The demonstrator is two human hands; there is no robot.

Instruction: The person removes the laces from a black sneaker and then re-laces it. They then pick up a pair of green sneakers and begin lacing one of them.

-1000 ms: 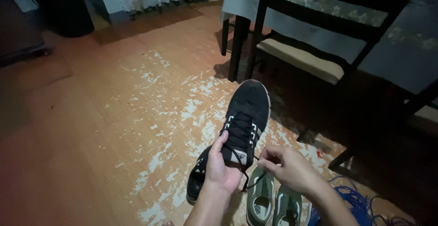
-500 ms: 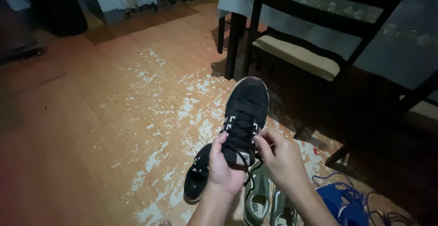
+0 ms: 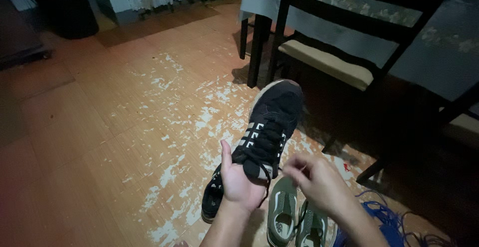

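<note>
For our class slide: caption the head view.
Left hand holds a black sneaker; right hand pinches its lace.

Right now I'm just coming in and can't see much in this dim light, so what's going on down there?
A person's left hand holds a black sneaker up, toe pointing away. The right hand pinches its black lace beside the tongue. A second black sneaker and a pair of green shoes lie on the worn wooden floor below.

Worn orange wooden floor with flaking white patches; dark chair beside cloth-covered table; dim light
</note>
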